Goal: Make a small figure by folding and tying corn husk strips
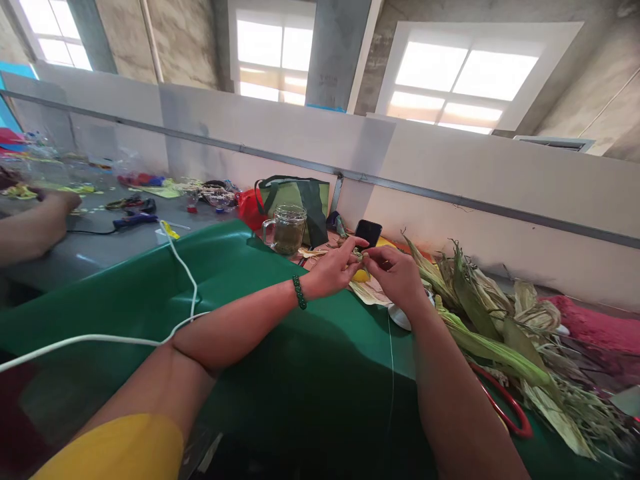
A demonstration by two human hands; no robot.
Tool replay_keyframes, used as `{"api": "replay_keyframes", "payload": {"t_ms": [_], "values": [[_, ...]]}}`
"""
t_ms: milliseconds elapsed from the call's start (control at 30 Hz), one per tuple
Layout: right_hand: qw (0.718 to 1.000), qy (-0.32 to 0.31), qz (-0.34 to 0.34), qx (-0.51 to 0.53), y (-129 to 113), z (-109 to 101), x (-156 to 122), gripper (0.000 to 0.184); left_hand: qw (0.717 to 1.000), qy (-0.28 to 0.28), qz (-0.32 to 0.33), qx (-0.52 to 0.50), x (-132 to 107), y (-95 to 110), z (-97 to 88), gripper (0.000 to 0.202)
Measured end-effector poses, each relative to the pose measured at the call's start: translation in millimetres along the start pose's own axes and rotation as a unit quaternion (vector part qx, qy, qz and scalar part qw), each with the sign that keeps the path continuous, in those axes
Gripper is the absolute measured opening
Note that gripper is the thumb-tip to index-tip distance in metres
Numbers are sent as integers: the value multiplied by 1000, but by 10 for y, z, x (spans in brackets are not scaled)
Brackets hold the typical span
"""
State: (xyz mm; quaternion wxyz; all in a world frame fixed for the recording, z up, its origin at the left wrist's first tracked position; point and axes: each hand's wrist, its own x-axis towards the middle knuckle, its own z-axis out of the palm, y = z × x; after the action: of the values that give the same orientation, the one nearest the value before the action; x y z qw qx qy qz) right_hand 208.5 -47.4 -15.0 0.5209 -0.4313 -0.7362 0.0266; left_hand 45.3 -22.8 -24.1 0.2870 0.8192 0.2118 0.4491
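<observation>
My left hand (331, 269), with a green bead bracelet (299, 292) on its wrist, reaches to the middle of the view. Its fingers meet those of my right hand (400, 275) around a small, pale, dry-looking piece (359, 254). Both hands pinch this piece; its exact kind is too small to tell. Pale dried husk pieces (373, 293) lie just below the fingers, beside a yellow round thing (361, 275). Under my right wrist, a white round object (400, 318) is partly hidden, and a thin pale strand (392, 367) runs down near it.
Dried and green corn husks (480, 313) pile up at right, near red-handled scissors (517, 417). A phone (369, 232), glass mug (288, 232) and green bag (305, 200) stand behind. A white cable (187, 273) crosses the green cover (215, 247). Another person's hand (56, 200) is at left.
</observation>
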Motion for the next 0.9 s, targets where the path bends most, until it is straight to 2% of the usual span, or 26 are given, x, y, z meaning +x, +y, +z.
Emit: {"api": "replay_keyframes", "payload": {"t_ms": [167,300,433,567,733,800,900], "values": [[999,37,-16,4,-44,17,-4,12,995,40,-46,-80,11,8,48,13],[999,32,-28,1,-65,2,-1,10,981,30,-66,-179,44,-4,42,30],[996,52,-58,-41,-61,22,-14,11,975,35,-60,-211,62,-4,25,36],[992,72,-73,-70,-56,40,-22,10,973,36,-75,-216,63,44,-13,25],[997,56,-22,-39,-74,-18,-6,14,943,12,-153,-294,59,106,-79,7],[998,51,-3,-32,-82,-48,0,15,932,-5,-161,-326,58,104,-84,14],[999,31,11,-24,-88,-73,3,15,930,-21,-158,-330,59,69,-73,33]]}}
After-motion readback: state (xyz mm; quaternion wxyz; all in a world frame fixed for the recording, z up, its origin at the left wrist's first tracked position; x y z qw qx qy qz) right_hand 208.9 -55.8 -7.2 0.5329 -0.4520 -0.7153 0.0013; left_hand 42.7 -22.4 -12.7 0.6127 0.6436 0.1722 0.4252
